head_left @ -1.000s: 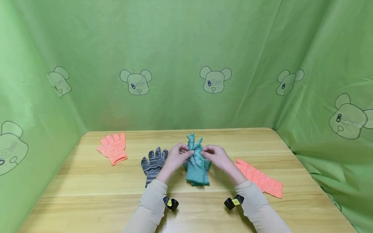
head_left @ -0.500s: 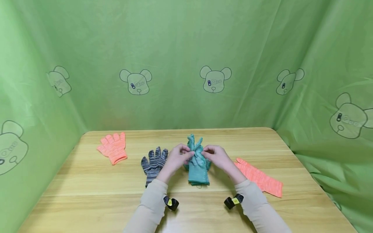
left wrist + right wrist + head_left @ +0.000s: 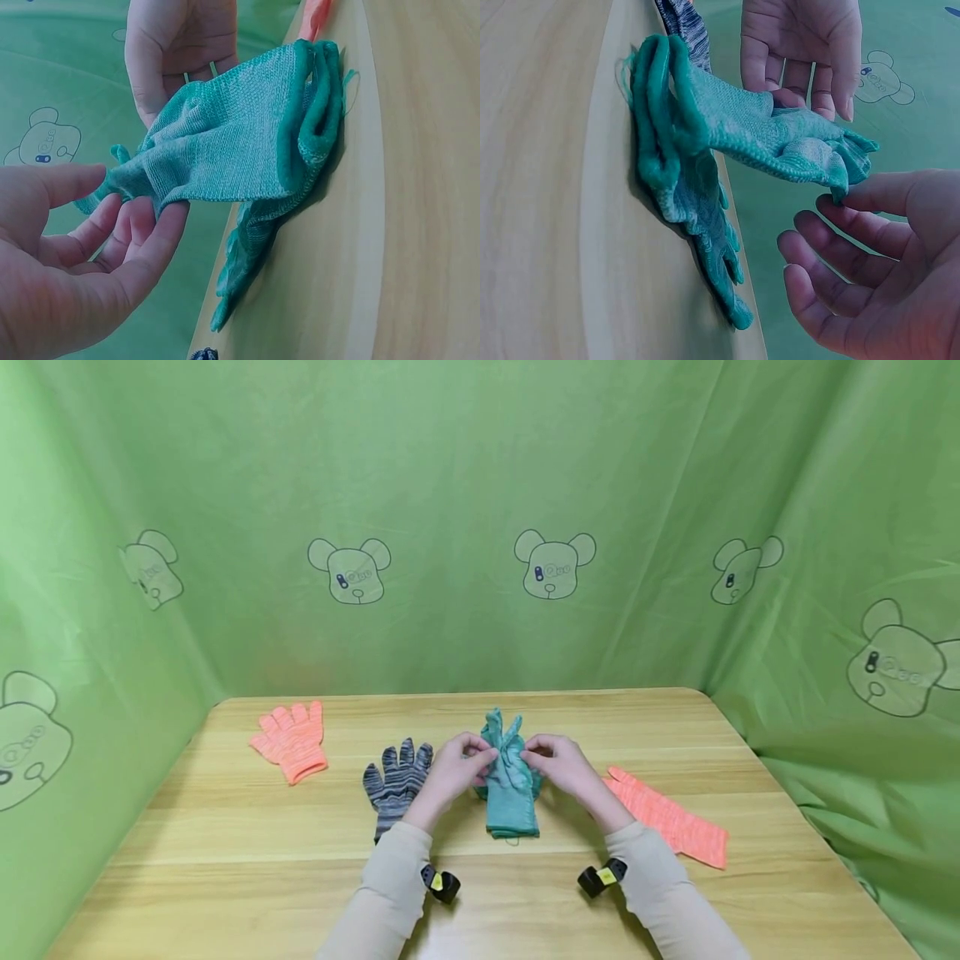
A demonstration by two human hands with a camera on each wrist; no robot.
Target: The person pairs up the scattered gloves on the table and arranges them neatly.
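Two green knit gloves lie one over the other mid-table, their cuffs close together toward the person. My left hand [image 3: 456,766] pinches the left side of the upper glove [image 3: 512,806], near its fingers. On the opposite side, my right hand [image 3: 558,766] pinches that glove between thumb and index finger. In the right wrist view the finger end of the upper glove [image 3: 802,146] is raised at an angle, while the lower glove [image 3: 712,247] rests flat on the table with its fingers spread. The other fingers of my right hand curl loosely below the glove.
A grey striped glove [image 3: 395,785] lies left of the green pair, partly behind the left forearm. An orange glove [image 3: 294,743] is at the back left, and another orange glove [image 3: 671,818] lies by the right forearm. Green curtains [image 3: 465,635] surround the wooden table [image 3: 225,893].
The upper green glove's cuff has shifted slightly right and now lies over the lower one's cuff. Both hands have barely moved and keep their pinch.
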